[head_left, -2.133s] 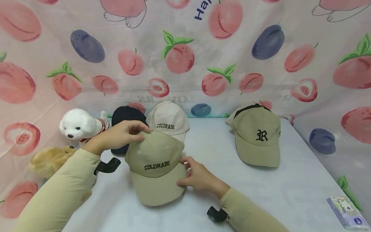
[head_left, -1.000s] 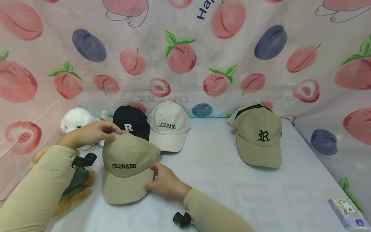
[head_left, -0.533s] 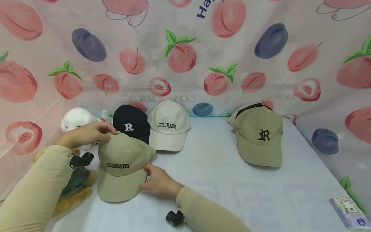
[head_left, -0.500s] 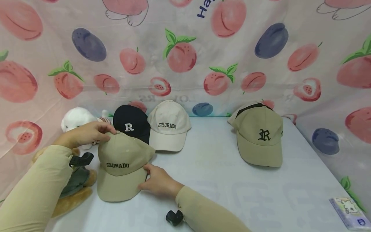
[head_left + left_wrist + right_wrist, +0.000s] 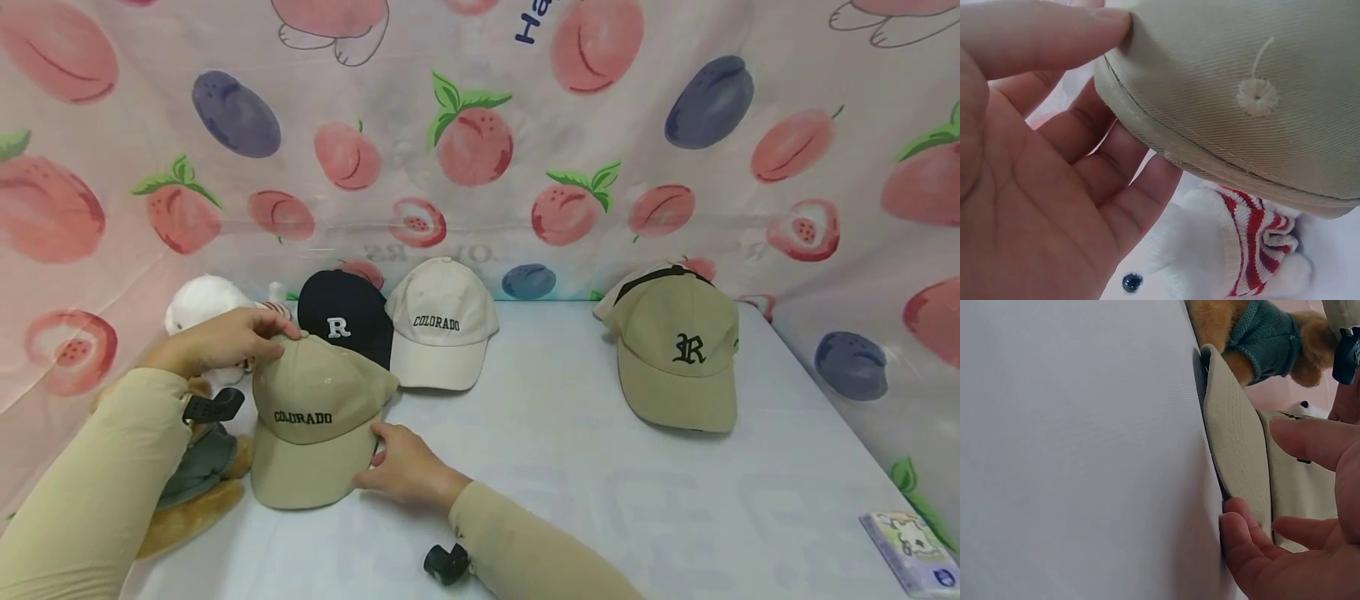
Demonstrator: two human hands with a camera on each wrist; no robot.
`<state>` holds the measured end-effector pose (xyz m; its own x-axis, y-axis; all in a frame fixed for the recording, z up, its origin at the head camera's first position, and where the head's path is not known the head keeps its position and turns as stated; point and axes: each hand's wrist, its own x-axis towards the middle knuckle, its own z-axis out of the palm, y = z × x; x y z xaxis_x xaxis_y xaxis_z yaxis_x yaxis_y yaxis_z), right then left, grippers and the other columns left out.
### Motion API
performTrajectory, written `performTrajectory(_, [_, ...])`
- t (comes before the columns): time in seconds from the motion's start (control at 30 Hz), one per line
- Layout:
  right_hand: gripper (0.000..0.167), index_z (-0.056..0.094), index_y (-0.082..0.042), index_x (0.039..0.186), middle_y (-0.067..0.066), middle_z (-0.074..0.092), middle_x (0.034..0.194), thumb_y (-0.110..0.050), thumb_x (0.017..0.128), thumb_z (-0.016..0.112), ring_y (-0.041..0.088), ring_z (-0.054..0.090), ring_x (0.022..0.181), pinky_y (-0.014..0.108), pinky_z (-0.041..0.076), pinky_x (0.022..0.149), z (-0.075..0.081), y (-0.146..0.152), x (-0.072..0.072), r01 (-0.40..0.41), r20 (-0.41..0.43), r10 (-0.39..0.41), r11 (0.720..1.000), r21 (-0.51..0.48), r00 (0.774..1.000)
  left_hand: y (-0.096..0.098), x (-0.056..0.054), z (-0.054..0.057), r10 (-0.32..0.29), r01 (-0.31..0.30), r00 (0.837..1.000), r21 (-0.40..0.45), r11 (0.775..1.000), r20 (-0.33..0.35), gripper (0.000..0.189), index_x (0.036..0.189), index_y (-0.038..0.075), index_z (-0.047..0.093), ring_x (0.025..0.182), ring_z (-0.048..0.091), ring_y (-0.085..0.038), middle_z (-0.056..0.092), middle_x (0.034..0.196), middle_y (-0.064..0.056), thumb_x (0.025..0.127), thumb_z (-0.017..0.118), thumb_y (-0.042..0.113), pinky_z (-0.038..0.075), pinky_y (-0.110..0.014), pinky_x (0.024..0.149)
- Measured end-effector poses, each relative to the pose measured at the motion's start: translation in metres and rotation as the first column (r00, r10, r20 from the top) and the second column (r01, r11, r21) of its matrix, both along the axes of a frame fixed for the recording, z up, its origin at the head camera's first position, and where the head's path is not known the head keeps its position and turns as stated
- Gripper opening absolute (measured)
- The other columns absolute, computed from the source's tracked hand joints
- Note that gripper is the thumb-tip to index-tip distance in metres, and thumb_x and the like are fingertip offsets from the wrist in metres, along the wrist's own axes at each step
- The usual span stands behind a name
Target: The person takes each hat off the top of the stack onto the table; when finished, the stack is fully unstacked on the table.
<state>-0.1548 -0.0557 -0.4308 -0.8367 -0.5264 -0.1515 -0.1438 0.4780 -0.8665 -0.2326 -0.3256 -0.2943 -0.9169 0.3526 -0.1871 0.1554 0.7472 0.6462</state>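
A khaki baseball cap [image 5: 315, 467] lettered COLORADO is at the left of the table, brim towards me. My left hand [image 5: 217, 340] pinches the top of its crown; in the left wrist view the thumb lies on the cloth [image 5: 1197, 75] and the other fingers are behind the edge. At the brim's right side my right hand [image 5: 412, 468] holds the cap, and in the right wrist view fingertips reach under the brim [image 5: 1235, 431], low over the tabletop. Behind stand a black cap [image 5: 345, 308] with a white R and a cream cap [image 5: 442, 321] lettered COLORADO.
At the right, a khaki cap [image 5: 675, 333] with a black R stands before a paler one [image 5: 628, 282]. Left of the held cap are a white plush dog [image 5: 198, 302] and a brown plush toy [image 5: 198, 508] in green. A small printed pack [image 5: 911, 546] lies front right.
Both hands have carried the khaki cap left, from in front of the black and cream caps to beside the plush toys. The black cap's R has come into view. Little motion in the last half second.
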Motion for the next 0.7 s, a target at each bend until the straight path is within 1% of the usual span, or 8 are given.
performTrajectory(0.13, [0.077,0.048,0.0,0.145,0.002,0.065,0.104,-0.019,0.079,0.084,0.004,0.06,0.089,0.021,0.047,0.083,-0.0011,-0.0011,-0.0006,-0.001,0.004,0.001,1.0,0.001,1.0,-0.0011,-0.0028,-0.0021,-0.002,0.002,1.0,-0.021,1.0,-0.011,0.03,0.12,-0.006,0.063,0.095,0.047,-0.022,0.056,0.118,-0.015,0.091,0.063,0.002,0.047,-0.031,0.071])
performTrajectory(0.3, [0.079,0.047,-0.003,0.146,0.001,0.068,0.106,-0.021,0.079,0.084,0.003,0.062,0.093,0.021,0.047,0.087,-0.0004,-0.0013,-0.0007,-0.01,0.03,0.01,1.0,0.017,1.0,-0.0024,-0.0053,-0.004,-0.001,0.0,1.0,-0.031,1.0,-0.014,0.031,0.12,-0.007,0.062,0.095,0.048,-0.023,0.057,0.116,-0.015,0.09,0.063,0.001,0.047,-0.031,0.071])
performTrajectory(0.43, [0.079,0.047,-0.002,0.147,0.002,0.068,0.106,-0.022,0.079,0.084,0.004,0.062,0.095,0.021,0.046,0.089,-0.0005,-0.001,-0.0009,-0.016,0.028,0.015,1.0,0.023,0.999,-0.0022,-0.0055,-0.0037,-0.003,0.002,1.0,-0.05,0.999,-0.011,0.033,0.121,-0.008,0.061,0.095,0.049,-0.024,0.058,0.115,-0.015,0.09,0.064,0.001,0.047,-0.032,0.071])
performTrajectory(0.5, [0.079,0.047,-0.002,0.146,0.002,0.068,0.107,-0.023,0.079,0.084,0.004,0.063,0.096,0.022,0.047,0.089,-0.0015,-0.0005,-0.0011,-0.014,0.018,0.013,1.0,0.028,1.0,-0.0014,-0.0057,-0.0035,-0.008,0.007,1.0,-0.052,0.999,-0.02,0.034,0.122,-0.008,0.061,0.1,0.051,-0.025,0.06,0.116,-0.017,0.089,0.064,0.001,0.048,-0.029,0.074])
performTrajectory(0.6, [0.079,0.048,-0.003,0.145,0.003,0.067,0.107,-0.025,0.079,0.084,0.006,0.063,0.095,0.023,0.047,0.087,-0.0021,0.0017,-0.0017,-0.009,-0.001,0.009,0.999,0.036,1.0,0.0,-0.0062,-0.0028,-0.012,0.01,0.999,-0.05,0.999,-0.035,0.04,0.129,-0.011,0.057,0.112,0.055,-0.034,0.059,0.125,-0.025,0.092,0.064,0.003,0.047,-0.022,0.081])
performTrajectory(0.63, [0.078,0.049,-0.003,0.145,0.003,0.066,0.107,-0.026,0.079,0.084,0.006,0.063,0.094,0.024,0.048,0.087,-0.0021,0.0028,-0.002,-0.009,-0.006,0.009,0.999,0.039,1.0,0.0009,-0.0062,-0.0024,-0.012,0.01,0.999,-0.048,0.999,-0.04,0.042,0.131,-0.011,0.055,0.117,0.054,-0.037,0.058,0.128,-0.027,0.093,0.064,0.004,0.046,-0.022,0.084])
performTrajectory(0.7, [0.077,0.05,-0.004,0.144,0.004,0.066,0.109,-0.026,0.08,0.084,0.007,0.063,0.095,0.025,0.048,0.086,-0.0006,0.006,-0.0026,-0.011,-0.004,0.011,0.999,0.038,1.0,0.0036,-0.0059,-0.0009,-0.006,0.004,0.999,-0.047,0.999,-0.042,0.045,0.135,-0.011,0.052,0.126,0.05,-0.042,0.054,0.135,-0.03,0.096,0.063,0.007,0.046,-0.027,0.091])
